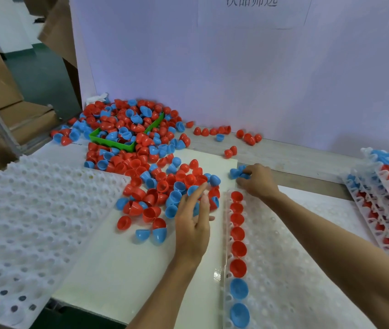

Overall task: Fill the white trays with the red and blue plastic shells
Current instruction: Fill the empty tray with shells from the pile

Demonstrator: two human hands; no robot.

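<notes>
Item: white tray (290, 257), one edge column seated with red and blue shells (238, 250) — right hand (258, 180) grasping blue shells for loading, left hand (192, 224), fingers released, raking the desk pile (165, 186) — stock within reach.

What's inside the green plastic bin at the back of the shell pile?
The green plastic bin holds red and blue plastic shells heaped above its rim. Its floor and far walls are buried under them, so anything deeper cannot be seen.
</notes>
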